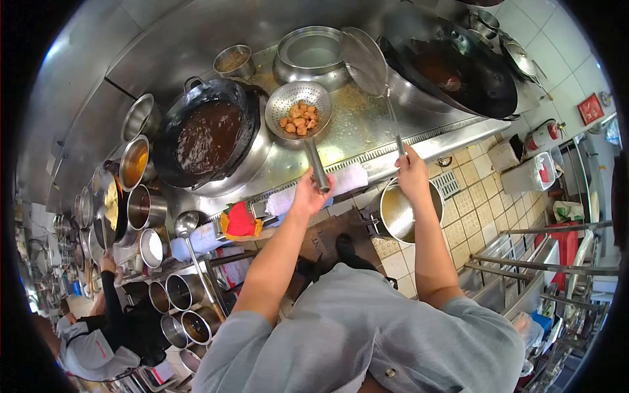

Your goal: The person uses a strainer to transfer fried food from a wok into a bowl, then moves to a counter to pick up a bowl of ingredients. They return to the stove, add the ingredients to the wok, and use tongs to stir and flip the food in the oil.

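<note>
"Steel bowl, full of holes: what's in that perforated ladle point(280, 103)?"

"Browned pieces point(301, 122), heaped at twelve o'clock. The bowl faces up, probably so they stay in while any liquid drains."

"And the grip?"

"The left hand point(313, 192) is closed around the end of its handle, likely to stay back from the heat. I can't tell whether the bowl rests on the steel counter point(357, 128)."

"The right hand point(413, 173)?"

"Closed too, on the mesh skimmer point(365, 62). Its head reaches towards one o'clock, beside the round pot point(313, 52), apart from the ladle, perhaps so the two don't knock."

"Where are the woks?"

"The left wok point(209, 137), holding dark liquid, sits at ten o'clock; the right wok point(485, 82) between one and two. Both seem placed within easy reach."
</note>
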